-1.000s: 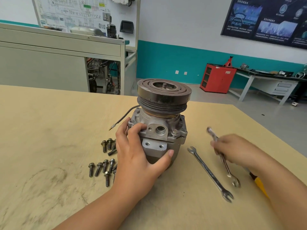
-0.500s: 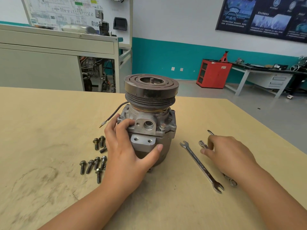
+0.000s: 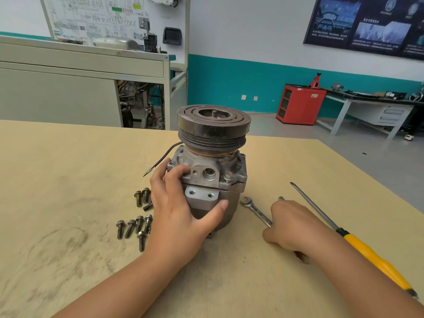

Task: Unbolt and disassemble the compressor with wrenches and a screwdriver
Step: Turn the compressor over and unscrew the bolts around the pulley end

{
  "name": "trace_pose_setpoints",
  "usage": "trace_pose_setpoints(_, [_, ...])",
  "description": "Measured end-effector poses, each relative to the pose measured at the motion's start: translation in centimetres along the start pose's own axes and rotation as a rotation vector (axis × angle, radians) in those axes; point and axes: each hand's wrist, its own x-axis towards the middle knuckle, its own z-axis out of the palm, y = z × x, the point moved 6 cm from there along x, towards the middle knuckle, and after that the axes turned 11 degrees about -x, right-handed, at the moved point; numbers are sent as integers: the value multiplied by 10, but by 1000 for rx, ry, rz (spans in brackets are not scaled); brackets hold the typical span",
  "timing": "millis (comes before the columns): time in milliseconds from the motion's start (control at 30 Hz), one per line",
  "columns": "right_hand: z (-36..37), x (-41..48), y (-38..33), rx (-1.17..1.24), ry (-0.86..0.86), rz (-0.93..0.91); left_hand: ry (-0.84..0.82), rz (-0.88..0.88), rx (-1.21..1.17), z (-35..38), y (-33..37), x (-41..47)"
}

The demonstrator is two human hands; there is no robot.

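The compressor [image 3: 213, 173] stands upright on the wooden table [image 3: 57, 180], its dark pulley on top. One bolt [image 3: 227, 177] sits in its flange. My left hand [image 3: 181, 214] grips the grey body from the left, with the thumb across the front. To the right, my right hand [image 3: 296, 226] lies over two wrenches, its fingers curled down onto the long open-end wrench [image 3: 253, 207]. That wrench still rests on the table. Only the ring end of the second wrench [image 3: 281, 198] shows past the fingers. A yellow-handled screwdriver [image 3: 367, 249] lies further right.
Several loose bolts [image 3: 137, 222] lie on the table left of the compressor, close to my left wrist. A black wire [image 3: 164, 157] sticks out from the compressor's left side. The table's right edge runs diagonally past the screwdriver.
My right hand has laid down the wrench it held and moved left onto the long open-end wrench. This uncovered the screwdriver. My left hand has kept its hold on the compressor.
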Motion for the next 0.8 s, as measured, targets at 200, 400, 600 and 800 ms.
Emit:
trace_pose_setpoints(200, [-6, -5, 11, 388, -110, -139, 2, -12, 3, -1, 3, -1])
trace_pose_setpoints(400, [-136, -44, 40, 1269, 352, -504, 150, 110, -69, -13, 31, -2])
trace_pose_setpoints(600, [-177, -51, -2, 1216, 643, -650, 207, 291, -51, -41, 73, 32])
trace_pose_setpoints(800, [-169, -34, -8, 1233, 653, -640, -174, 233, 91, -34, 108, 84])
